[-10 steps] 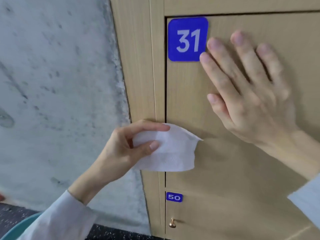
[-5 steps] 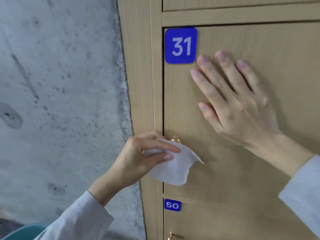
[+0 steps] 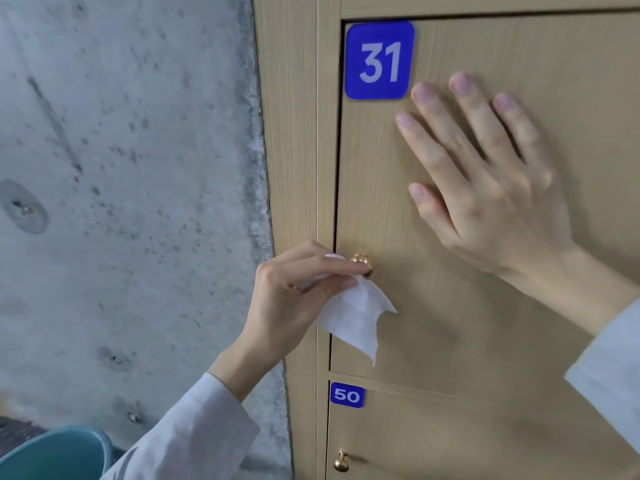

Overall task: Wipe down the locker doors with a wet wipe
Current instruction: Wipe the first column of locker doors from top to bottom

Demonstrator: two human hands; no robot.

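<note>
Brass knob (image 3: 361, 261) and right hand (image 3: 485, 188) on otherwise bare door (image 3: 450, 323)

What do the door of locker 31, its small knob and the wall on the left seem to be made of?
Door of locker 31: probably laminated board in light wood look; fine straight grain, smooth matt face.
Knob: seemingly polished brass-coloured metal; it gives bright highlights.
Wall: looks like bare concrete; grey, rough, pitted with small holes.

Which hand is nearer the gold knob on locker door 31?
Left. The left hand, pinching the wet wipe, has its fingertips right at the gold knob. The right hand lies flat on door 31, above and right of the knob.
</note>
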